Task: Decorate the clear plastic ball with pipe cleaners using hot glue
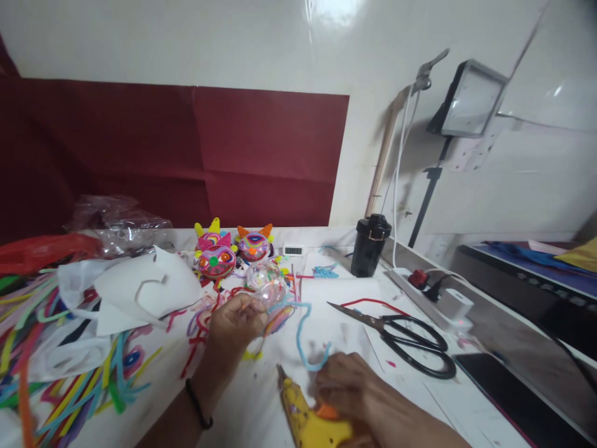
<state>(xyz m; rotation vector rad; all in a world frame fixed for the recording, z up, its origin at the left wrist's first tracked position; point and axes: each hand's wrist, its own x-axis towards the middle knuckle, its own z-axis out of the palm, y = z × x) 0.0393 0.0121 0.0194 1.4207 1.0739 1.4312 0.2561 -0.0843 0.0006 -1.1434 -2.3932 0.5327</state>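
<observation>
- Clear plastic ball (265, 281), flecked with colour, sits pinched in the fingers of the left hand (236, 323).
- The right hand (347, 386) closes around a yellow glue gun (308, 420), with a light-blue pipe cleaner (305, 336) curling just beside it.
- Black scissors (405, 339) lie open on the white table (261, 398), right of both hands.
- Loose pipe cleaners (69, 379) pile up at left; two decorated balls (228, 252) stand behind.
- Dark red paper (186, 155) covers the pale wall; a lamp (471, 99) leans at right.
</observation>
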